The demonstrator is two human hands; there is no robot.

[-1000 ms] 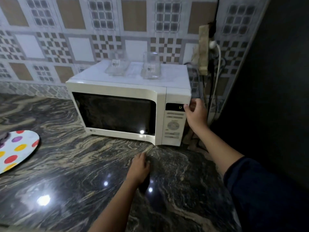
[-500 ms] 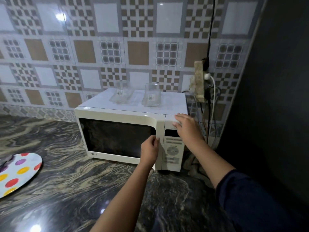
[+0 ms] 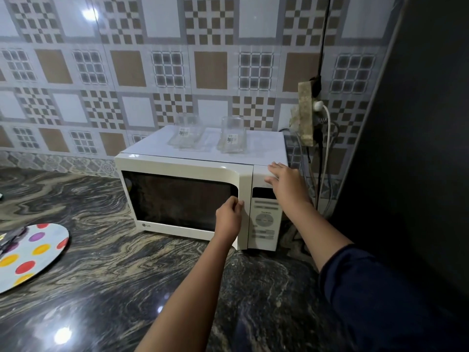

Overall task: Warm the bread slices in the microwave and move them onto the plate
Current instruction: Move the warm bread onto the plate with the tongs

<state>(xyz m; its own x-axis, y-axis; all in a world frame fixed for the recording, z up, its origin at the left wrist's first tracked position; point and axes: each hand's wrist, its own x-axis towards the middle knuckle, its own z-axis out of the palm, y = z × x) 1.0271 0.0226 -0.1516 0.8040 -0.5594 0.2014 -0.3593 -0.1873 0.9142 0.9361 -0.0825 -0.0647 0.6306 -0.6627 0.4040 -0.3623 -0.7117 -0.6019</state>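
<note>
Left hand (image 3: 228,217) curls its fingers on the edge of the microwave (image 3: 157,162) door (image 3: 177,199), and right hand (image 3: 286,184) lies flat on the top corner. A hard tug could slide the microwave or topple the glass containers (image 3: 232,135) above. Count: one plate (image 3: 30,255) far left on the surface (image 3: 114,288), one microwave, two glass containers; bread unseen behind the dark door.

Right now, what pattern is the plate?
Plate: white with red, yellow, orange and purple dots; head view.

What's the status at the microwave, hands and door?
Left hand grips the microwave door edge; right hand flat on the microwave top corner. Door shut, bread not in view. Spotted plate waits on the counter, left. Door path looks clear.
</note>
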